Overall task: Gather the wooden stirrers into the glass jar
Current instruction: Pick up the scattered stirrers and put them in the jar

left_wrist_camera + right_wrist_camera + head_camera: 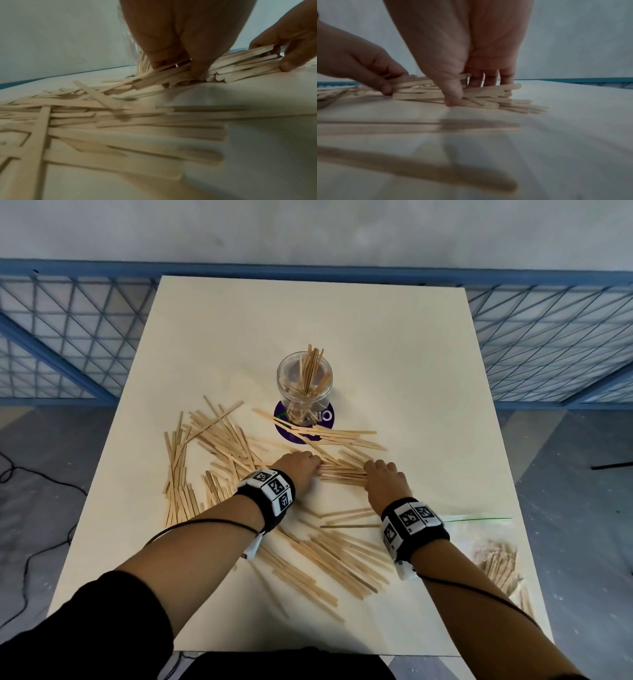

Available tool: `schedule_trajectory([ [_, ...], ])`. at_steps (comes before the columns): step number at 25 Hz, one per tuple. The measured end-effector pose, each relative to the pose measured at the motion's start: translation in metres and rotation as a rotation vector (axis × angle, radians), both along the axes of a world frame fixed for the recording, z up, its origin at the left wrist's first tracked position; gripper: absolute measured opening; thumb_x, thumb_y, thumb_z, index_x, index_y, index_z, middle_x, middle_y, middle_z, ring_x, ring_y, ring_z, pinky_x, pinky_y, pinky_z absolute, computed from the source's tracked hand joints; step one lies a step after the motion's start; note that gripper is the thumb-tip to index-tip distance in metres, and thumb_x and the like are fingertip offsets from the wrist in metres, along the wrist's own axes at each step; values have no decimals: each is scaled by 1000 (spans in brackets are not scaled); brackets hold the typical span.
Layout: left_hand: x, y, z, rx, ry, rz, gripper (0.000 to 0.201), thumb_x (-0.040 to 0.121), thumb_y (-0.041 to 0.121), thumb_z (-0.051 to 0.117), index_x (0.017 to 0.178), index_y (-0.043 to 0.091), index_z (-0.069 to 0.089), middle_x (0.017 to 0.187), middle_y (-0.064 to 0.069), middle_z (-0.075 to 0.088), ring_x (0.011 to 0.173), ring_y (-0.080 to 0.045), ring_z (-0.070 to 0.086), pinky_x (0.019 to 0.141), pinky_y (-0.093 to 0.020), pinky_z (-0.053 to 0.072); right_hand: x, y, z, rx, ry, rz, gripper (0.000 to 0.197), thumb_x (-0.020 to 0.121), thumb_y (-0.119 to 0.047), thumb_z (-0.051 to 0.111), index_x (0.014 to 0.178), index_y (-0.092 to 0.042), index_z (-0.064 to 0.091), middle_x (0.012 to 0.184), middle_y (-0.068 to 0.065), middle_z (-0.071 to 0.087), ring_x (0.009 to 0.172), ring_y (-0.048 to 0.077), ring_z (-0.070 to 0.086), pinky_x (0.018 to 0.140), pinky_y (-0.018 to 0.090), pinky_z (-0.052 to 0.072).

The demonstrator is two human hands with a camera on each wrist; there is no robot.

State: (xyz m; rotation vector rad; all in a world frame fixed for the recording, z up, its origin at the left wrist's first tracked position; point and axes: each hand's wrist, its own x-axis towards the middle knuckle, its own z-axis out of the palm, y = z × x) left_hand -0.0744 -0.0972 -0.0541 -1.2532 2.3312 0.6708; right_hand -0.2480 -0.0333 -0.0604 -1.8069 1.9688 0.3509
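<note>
Fingers (197, 75) of both hands pinch a loose bundle of stirrers (342, 474) on the surface (411, 354) just before the glass jar (304, 386); uneven squeeze could fan sticks out, spilling them.

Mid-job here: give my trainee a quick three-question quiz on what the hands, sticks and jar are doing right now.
1. True or false: the jar already holds some sticks.
2. What do the left hand and right hand grip between them? A) a bundle of sticks B) the jar C) the plastic bag
3. Fill in: the jar stands on a ____ round mat.

Key: 1 true; 2 A; 3 purple.
</note>
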Motion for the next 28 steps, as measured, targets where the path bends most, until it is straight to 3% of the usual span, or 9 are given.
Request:
schedule_trajectory([
  [3,0,0,6,-35,-10,10,35,90,7,42,125,6,44,127,-15,47,111,-34,54,93,-41,44,3,1,0,-17,52,85,37,87,1,33,124,-5,40,125,13,45,111,30,46,93,40,42],
  [7,2,3,17,-120,-13,7,28,91,8,39,118,7,45,115,-16,57,103,-33,56,87,-39,43,3,1,3,-41,54,96,40,87,2,31,126,-3,38,125,14,49,113,30,48,95,40,41],
  [13,10,2,28,-148,37,9,36,89,3,34,121,14,45,121,-10,59,111,-30,52,98,-42,36,-4,5,11,-68,-13,75,44,85,2,28,127,-6,35,111,14,63,101,33,57,93,41,40],
  [17,20,1,38,-175,95,14,23,93,10,33,109,14,49,112,-10,61,103,-30,54,93,-41,36,-5,11,23,-91,-49,44,37,86,3,29,119,-7,42,109,13,62,98,33,57,87,39,41],
  [20,29,1,46,-203,137,59,22,96,13,31,108,12,50,110,-12,61,99,-31,55,89,-40,37,-6,15,31,-87,-72,-20,34,86,3,30,116,-7,43,110,14,62,99,34,57,85,39,41],
  [25,35,2,53,-115,440,249,24,97,15,36,114,3,50,102,-22,62,93,-36,58,76,-36,40,-4,20,42,-97,-106,-122,28,87,2,31,110,-7,43,107,16,62,98,35,58,82,38,42],
  [28,25,1,51,-24,686,439,26,97,9,36,116,-4,50,91,-16,60,84,-27,55,74,-29,35,-5,23,41,-131,-232,-237,18,89,-1,31,100,-9,43,102,20,62,94,38,58,79,39,43],
])
